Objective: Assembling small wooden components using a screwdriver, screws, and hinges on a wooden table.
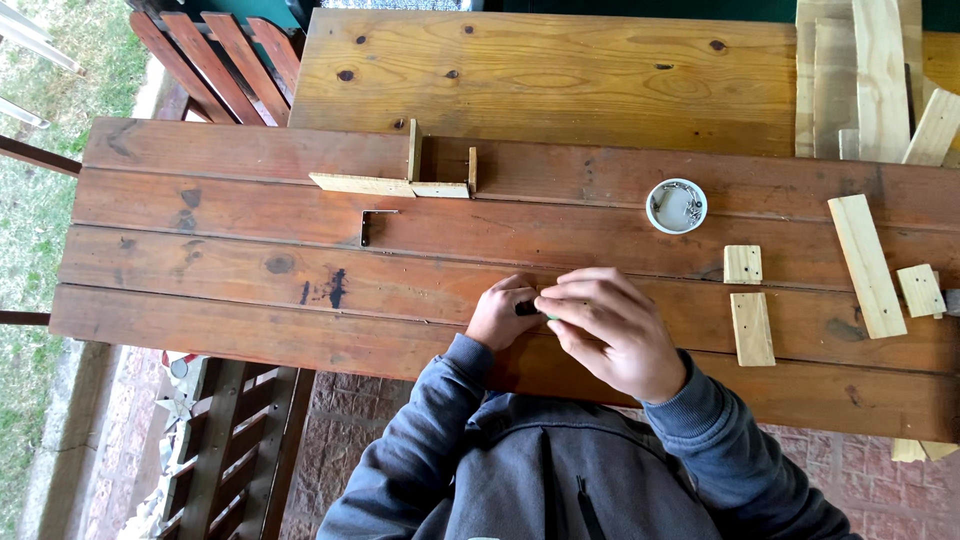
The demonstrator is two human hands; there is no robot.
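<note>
Fingers: left hand (503, 316) and right hand (612, 330) pinched together on a small dark piece (527, 308), near the tabletop's (230, 270) front edge.
Piece: tiny, dark, mostly hidden; green tip showing.
Tabletop: worn reddish planks, knotted, stained.
Around: round white dish (677, 206) of metal bits; pale drilled wood blocks (750, 328) rightward; bent metal bracket (374, 224) towards the back.

Single head view looks steeply down, fairly near, onto the table (230, 200).
</note>
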